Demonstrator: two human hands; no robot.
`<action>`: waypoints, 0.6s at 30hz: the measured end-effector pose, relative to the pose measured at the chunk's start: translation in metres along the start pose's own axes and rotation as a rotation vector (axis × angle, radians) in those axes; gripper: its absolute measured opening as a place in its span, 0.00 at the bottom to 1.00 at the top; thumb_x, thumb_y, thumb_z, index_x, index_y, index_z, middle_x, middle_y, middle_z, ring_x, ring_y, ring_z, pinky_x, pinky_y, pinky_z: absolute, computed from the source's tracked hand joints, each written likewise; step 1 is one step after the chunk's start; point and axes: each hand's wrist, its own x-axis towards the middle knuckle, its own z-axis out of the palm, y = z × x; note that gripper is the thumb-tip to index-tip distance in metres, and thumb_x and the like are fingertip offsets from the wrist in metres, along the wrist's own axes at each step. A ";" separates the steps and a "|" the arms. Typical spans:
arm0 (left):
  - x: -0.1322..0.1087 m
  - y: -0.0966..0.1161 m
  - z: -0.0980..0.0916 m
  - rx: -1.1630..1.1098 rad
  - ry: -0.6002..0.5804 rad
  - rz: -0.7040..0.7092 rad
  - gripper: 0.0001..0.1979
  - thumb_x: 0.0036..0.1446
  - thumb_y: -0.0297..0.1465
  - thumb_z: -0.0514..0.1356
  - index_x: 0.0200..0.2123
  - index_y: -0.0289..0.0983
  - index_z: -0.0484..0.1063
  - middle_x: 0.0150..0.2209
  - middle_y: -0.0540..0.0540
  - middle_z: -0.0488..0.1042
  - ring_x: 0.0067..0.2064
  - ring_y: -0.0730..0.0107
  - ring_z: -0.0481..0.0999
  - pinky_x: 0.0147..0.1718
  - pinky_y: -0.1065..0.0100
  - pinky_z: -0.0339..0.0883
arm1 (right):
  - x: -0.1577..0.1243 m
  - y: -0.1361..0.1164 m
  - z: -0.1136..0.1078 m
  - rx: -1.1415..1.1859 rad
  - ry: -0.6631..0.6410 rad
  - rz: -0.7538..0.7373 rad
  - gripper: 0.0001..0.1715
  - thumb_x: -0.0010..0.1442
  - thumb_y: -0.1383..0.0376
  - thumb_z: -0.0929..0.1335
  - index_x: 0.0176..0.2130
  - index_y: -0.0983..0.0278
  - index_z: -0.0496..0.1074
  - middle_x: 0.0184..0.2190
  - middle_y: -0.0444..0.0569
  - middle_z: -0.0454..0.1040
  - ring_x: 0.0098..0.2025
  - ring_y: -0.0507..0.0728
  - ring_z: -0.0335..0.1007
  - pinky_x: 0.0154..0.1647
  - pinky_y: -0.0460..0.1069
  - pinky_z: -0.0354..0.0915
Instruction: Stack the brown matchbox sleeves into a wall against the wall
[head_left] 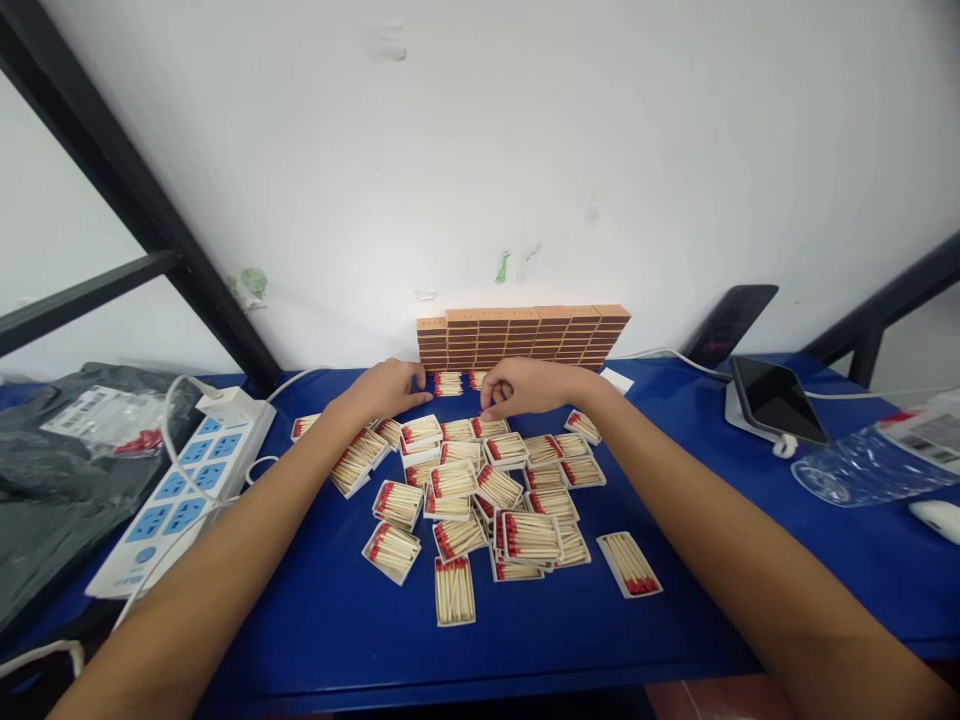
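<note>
Many white matchbox trays (531, 537) filled with red-tipped matches lie heaped on the blue table (525, 650). Behind them, against the wall, stand stacked brown matchboxes (517, 338). My left hand (394, 388) rests at the left end of the stack, fingers apart, beside a small pile of matches (448, 384). To its right, my right hand (514, 388) is curled with thumb and fingertips together, close to a second small group of matches (478, 380) at the foot of the stack. What its fingertips hold, if anything, is hidden.
On the left are a white power strip (184, 490) with cables and a dark plastic bag (67, 470). A phone (778, 398) on a stand, another dark device (731, 322) and clear plastic packaging (862, 465) are at the right. Black metal bars (150, 200) frame the sides.
</note>
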 end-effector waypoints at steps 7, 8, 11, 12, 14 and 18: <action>0.001 -0.003 0.002 0.000 0.008 0.023 0.13 0.60 0.42 0.63 0.40 0.39 0.75 0.31 0.46 0.79 0.30 0.64 0.74 0.31 0.64 0.58 | 0.000 -0.001 0.000 -0.014 -0.038 -0.087 0.13 0.59 0.55 0.74 0.38 0.62 0.82 0.31 0.48 0.78 0.31 0.54 0.68 0.30 0.50 0.60; 0.001 -0.004 0.003 0.002 0.008 0.023 0.13 0.60 0.43 0.63 0.40 0.39 0.75 0.31 0.46 0.79 0.30 0.64 0.74 0.31 0.64 0.58 | -0.001 -0.001 -0.001 -0.011 -0.047 -0.093 0.14 0.60 0.54 0.74 0.38 0.62 0.82 0.31 0.48 0.77 0.30 0.54 0.67 0.30 0.49 0.60; 0.002 -0.005 0.003 0.001 0.011 0.025 0.14 0.60 0.43 0.63 0.40 0.39 0.75 0.31 0.45 0.79 0.30 0.64 0.74 0.31 0.64 0.58 | -0.004 -0.004 -0.004 0.017 -0.057 -0.111 0.15 0.60 0.53 0.74 0.38 0.62 0.83 0.30 0.48 0.77 0.30 0.53 0.67 0.30 0.49 0.59; 0.002 -0.005 0.003 -0.002 0.013 0.024 0.14 0.60 0.43 0.64 0.40 0.39 0.75 0.31 0.45 0.79 0.30 0.64 0.74 0.31 0.64 0.58 | -0.005 -0.004 -0.005 0.027 -0.055 -0.117 0.15 0.60 0.54 0.74 0.38 0.62 0.83 0.30 0.48 0.78 0.30 0.53 0.67 0.30 0.49 0.59; 0.001 -0.004 0.003 -0.008 0.015 0.023 0.13 0.60 0.43 0.64 0.40 0.39 0.75 0.31 0.45 0.79 0.30 0.64 0.73 0.31 0.64 0.58 | -0.005 -0.004 -0.005 0.049 -0.070 -0.122 0.14 0.59 0.54 0.74 0.38 0.62 0.84 0.30 0.48 0.79 0.30 0.53 0.67 0.30 0.49 0.60; 0.001 -0.003 0.002 -0.014 0.004 0.016 0.12 0.60 0.42 0.63 0.40 0.40 0.75 0.31 0.45 0.78 0.30 0.64 0.73 0.31 0.64 0.58 | -0.006 -0.003 -0.006 0.082 -0.136 -0.135 0.17 0.60 0.51 0.73 0.39 0.61 0.84 0.29 0.48 0.79 0.30 0.53 0.68 0.30 0.49 0.60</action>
